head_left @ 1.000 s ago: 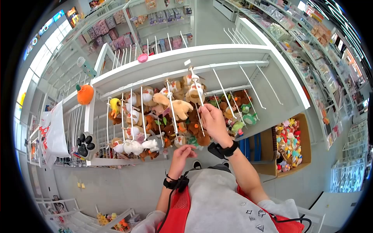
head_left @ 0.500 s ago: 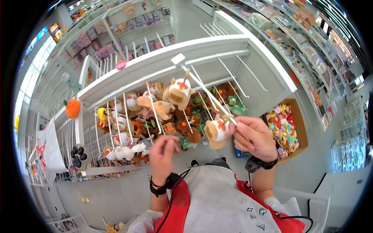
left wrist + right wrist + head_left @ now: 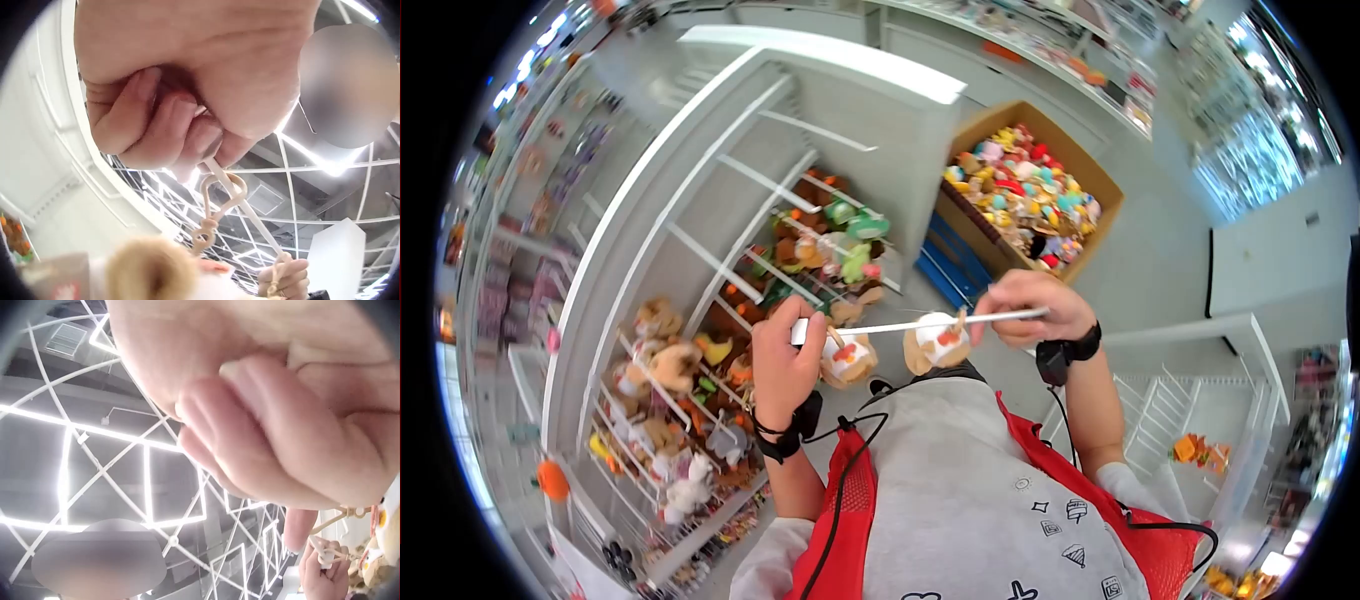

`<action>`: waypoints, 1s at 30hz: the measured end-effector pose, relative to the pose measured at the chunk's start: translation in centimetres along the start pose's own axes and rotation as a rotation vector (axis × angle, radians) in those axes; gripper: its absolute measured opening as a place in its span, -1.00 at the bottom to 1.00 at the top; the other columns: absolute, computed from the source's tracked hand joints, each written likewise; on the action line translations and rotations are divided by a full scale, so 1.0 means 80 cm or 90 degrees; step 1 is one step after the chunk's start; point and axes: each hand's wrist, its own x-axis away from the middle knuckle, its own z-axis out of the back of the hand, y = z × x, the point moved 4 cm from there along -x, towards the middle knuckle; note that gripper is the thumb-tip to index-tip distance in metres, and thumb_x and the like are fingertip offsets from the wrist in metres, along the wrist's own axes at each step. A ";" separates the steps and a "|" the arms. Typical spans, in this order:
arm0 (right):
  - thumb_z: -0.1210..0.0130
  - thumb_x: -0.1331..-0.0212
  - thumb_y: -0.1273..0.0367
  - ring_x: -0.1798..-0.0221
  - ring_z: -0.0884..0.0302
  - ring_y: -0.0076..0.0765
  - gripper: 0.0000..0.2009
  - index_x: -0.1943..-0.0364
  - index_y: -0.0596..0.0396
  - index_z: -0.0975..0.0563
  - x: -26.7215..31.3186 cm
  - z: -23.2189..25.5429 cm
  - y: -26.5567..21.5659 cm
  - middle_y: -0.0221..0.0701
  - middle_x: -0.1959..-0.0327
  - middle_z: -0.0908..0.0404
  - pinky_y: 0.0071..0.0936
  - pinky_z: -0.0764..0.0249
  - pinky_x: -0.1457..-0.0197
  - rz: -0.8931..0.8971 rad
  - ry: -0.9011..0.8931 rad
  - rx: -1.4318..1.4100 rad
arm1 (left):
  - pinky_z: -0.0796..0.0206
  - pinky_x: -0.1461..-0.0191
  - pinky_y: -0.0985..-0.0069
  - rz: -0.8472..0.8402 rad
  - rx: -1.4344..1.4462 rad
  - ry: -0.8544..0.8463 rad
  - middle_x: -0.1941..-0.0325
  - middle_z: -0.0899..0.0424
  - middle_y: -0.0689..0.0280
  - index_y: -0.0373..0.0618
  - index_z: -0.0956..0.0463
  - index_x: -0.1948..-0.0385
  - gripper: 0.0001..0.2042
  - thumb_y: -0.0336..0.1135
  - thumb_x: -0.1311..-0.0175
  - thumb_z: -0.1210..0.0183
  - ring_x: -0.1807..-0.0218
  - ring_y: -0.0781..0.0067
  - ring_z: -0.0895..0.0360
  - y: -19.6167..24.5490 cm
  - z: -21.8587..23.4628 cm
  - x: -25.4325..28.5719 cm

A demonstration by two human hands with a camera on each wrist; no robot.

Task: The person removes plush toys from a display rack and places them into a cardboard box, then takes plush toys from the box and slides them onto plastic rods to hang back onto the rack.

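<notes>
A white display hook (image 3: 880, 328) spans the space between both hands, in front of the person's body. My left hand (image 3: 785, 362) grips its base end, a small white block showing past the fingers. At the other end, the curled fingers of my right hand (image 3: 1045, 305) hold the rod. Two tan-and-white plush keychains hang from the rod by beige loops: one plush (image 3: 847, 360) close to the left hand, the other plush (image 3: 938, 342) nearer the right. In the left wrist view a knotted beige loop (image 3: 208, 219) goes round the rod below the left fingers.
To the left stands a white rack (image 3: 635, 200) with hooks, several bearing brown, green and white plush toys (image 3: 665, 360). A cardboard box (image 3: 1105, 225) full of small colourful plush sits on the floor ahead, beside a blue object (image 3: 955, 255). Another white rack (image 3: 1250, 370) stands at the right.
My right hand has taken the hook with its plush off the rack and brought it before the body. The left hand has taken its base end. The view has turned right, toward the box.
</notes>
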 end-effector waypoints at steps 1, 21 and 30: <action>0.24 -0.71 -0.01 0.71 -0.15 -0.72 -0.29 -0.10 0.56 -0.61 0.010 0.015 -0.001 -0.61 0.75 -0.30 -0.60 -0.09 0.60 0.018 0.035 -0.053 | -0.27 0.44 0.42 0.011 0.009 0.005 0.64 -0.57 0.24 -0.23 -0.48 0.38 -0.80 -0.36 -0.47 -0.21 0.60 0.39 -0.50 0.003 -0.025 -0.005; -0.21 -0.27 0.46 -0.02 -0.72 0.11 -0.60 -0.20 0.23 -0.55 0.122 0.349 -0.115 -0.03 0.02 -0.70 -0.08 -0.64 -0.07 0.382 0.887 1.076 | -0.30 0.24 -0.09 0.115 -0.154 0.104 0.46 -0.57 -0.20 -0.31 -0.40 0.33 -0.74 -0.29 -0.54 -0.10 0.31 -0.42 -0.55 0.037 -0.364 -0.185; -0.19 -0.37 0.45 0.27 -0.73 0.12 -0.58 -0.31 0.09 -0.54 0.129 0.340 -0.112 -0.04 0.29 -0.72 -0.02 -0.63 0.16 0.312 0.872 0.960 | -0.46 0.24 -0.07 0.136 -0.196 0.157 0.43 -0.73 -0.11 -0.32 -0.49 0.28 -0.60 -0.08 -0.63 -0.10 0.29 -0.32 -0.70 0.012 -0.414 -0.205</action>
